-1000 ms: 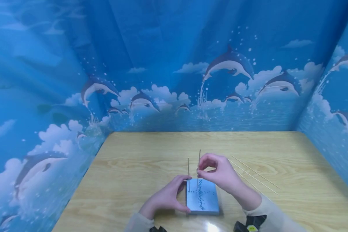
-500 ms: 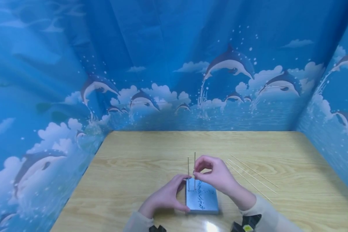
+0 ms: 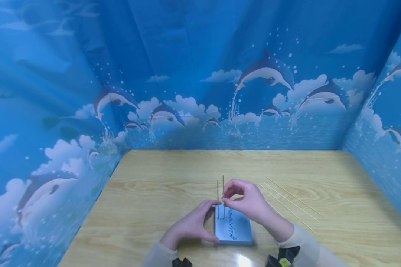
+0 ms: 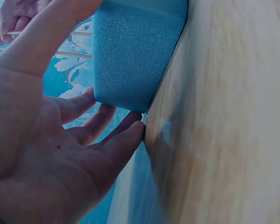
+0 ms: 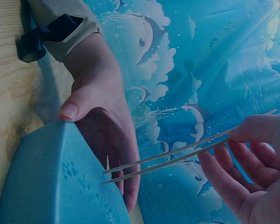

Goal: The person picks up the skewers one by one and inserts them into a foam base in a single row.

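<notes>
A blue foam block [image 3: 240, 231], its top dotted with small dark holes, lies on the table. My left hand [image 3: 191, 225] grips its left side, thumb at the near corner and fingers at the far one. One thin wooden skewer [image 3: 218, 191] stands upright in the block near the left edge. Just right of it, my right hand [image 3: 248, 196] pinches a second skewer [image 5: 177, 161] between thumb and fingertips. That skewer is nearly upright, its lower tip at the block's top; how deep it sits I cannot tell. In the left wrist view, fingertips touch the side of the foam block [image 4: 135, 51].
Three loose skewers [image 3: 295, 203] lie slantwise on the wooden table [image 3: 160, 174], right of the block, partly behind the right forearm. A blue dolphin-printed curtain [image 3: 194, 74] encloses the table at the back and sides.
My right hand has moved slightly left with its skewer, closer to the standing one, then stayed nearly still. My left hand and the block have kept their place.
</notes>
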A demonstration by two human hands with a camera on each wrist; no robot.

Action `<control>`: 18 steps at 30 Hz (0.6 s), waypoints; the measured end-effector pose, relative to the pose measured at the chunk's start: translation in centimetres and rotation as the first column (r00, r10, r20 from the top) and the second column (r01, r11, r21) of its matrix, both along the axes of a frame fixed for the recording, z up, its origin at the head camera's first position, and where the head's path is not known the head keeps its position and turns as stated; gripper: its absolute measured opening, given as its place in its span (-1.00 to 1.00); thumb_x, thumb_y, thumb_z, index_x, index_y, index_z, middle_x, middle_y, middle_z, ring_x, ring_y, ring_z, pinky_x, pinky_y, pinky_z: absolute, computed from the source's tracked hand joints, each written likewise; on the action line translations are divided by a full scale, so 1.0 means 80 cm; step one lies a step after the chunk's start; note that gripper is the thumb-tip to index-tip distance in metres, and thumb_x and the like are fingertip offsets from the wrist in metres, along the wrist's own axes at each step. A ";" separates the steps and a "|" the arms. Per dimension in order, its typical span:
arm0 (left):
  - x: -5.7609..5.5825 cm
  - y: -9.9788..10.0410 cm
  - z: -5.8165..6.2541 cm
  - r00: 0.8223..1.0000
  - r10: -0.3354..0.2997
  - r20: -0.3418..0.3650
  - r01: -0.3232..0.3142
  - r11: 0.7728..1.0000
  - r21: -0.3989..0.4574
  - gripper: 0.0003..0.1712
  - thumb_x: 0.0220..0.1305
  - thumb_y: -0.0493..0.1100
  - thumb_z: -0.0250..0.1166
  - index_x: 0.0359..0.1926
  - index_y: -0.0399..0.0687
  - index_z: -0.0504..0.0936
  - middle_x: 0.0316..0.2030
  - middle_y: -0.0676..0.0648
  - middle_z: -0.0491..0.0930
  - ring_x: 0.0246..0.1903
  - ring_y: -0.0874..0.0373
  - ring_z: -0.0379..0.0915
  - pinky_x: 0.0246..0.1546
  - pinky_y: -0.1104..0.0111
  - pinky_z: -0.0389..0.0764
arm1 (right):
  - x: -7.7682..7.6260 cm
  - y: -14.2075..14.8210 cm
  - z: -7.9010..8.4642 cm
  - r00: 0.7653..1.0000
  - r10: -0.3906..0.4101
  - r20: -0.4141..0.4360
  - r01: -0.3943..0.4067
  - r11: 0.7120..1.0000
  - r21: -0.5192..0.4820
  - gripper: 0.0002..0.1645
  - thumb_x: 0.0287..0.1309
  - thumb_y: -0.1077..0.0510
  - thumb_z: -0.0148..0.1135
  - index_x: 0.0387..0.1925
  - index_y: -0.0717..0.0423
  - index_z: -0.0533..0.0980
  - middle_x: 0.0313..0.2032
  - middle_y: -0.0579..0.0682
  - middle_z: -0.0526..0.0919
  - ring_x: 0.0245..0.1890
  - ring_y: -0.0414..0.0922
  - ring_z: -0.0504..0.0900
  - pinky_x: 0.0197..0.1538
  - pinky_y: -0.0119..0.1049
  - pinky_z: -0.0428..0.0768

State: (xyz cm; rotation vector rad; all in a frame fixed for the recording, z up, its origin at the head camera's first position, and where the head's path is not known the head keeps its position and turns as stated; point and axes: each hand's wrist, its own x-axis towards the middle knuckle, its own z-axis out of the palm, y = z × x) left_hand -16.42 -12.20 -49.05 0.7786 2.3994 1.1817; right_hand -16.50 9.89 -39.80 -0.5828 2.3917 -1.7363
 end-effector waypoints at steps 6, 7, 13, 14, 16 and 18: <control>-0.001 0.000 -0.001 1.000 -0.006 0.006 0.006 1.000 0.015 0.24 -0.26 0.12 0.64 0.45 0.04 0.18 0.40 -0.01 0.24 0.41 0.05 0.20 0.48 0.28 0.28 | 0.001 -0.001 -0.003 1.000 -0.007 -0.016 0.007 1.000 0.026 -0.81 -0.01 0.37 0.38 -0.30 0.21 0.57 -0.36 0.05 0.68 -0.32 -0.22 0.67 -0.22 -0.42 0.77; -0.001 0.000 -0.001 1.000 -0.005 0.007 0.005 1.000 0.016 0.24 -0.26 0.12 0.64 0.44 0.03 0.18 0.40 -0.01 0.24 0.41 0.05 0.20 0.47 0.28 0.28 | 0.001 -0.001 -0.003 1.000 -0.010 -0.017 0.011 1.000 0.030 -0.81 -0.01 0.37 0.38 -0.30 0.21 0.56 -0.37 0.04 0.68 -0.32 -0.22 0.67 -0.22 -0.42 0.77; -0.002 0.000 0.000 1.000 -0.002 0.007 0.002 1.000 0.011 0.24 -0.26 0.12 0.64 0.44 0.01 0.19 0.39 -0.03 0.25 0.41 0.04 0.21 0.47 0.27 0.28 | 0.000 0.001 -0.003 1.000 -0.020 -0.023 0.021 0.999 0.040 -0.81 0.00 0.35 0.39 -0.31 0.20 0.56 -0.38 0.02 0.68 -0.32 -0.17 0.68 -0.21 -0.43 0.77; -0.002 0.000 0.001 1.000 -0.003 0.007 0.003 1.000 0.011 0.24 -0.26 0.12 0.64 0.44 0.00 0.19 0.39 -0.03 0.25 0.41 0.04 0.21 0.47 0.27 0.28 | 0.000 0.001 -0.003 0.999 -0.020 -0.025 0.021 0.999 0.039 -0.81 0.00 0.35 0.40 -0.31 0.20 0.56 -0.38 0.02 0.68 -0.32 -0.16 0.68 -0.21 -0.43 0.77; -0.002 0.000 0.001 1.000 -0.003 0.006 0.003 1.000 0.008 0.24 -0.26 0.13 0.64 0.44 0.00 0.19 0.39 -0.03 0.25 0.41 0.04 0.21 0.47 0.26 0.29 | 0.000 0.002 -0.004 0.999 -0.024 -0.022 0.025 0.999 0.035 -0.81 -0.02 0.36 0.40 -0.32 0.20 0.55 -0.38 0.03 0.67 -0.32 -0.15 0.68 -0.22 -0.43 0.77; -0.001 0.000 0.000 1.000 -0.002 0.011 0.002 1.000 0.008 0.24 -0.26 0.12 0.64 0.44 0.00 0.19 0.39 -0.03 0.25 0.41 0.05 0.21 0.47 0.27 0.29 | 0.001 0.002 -0.004 1.000 -0.026 -0.016 0.026 0.999 0.032 -0.81 -0.03 0.36 0.40 -0.34 0.20 0.55 -0.38 0.04 0.67 -0.32 -0.15 0.67 -0.22 -0.43 0.77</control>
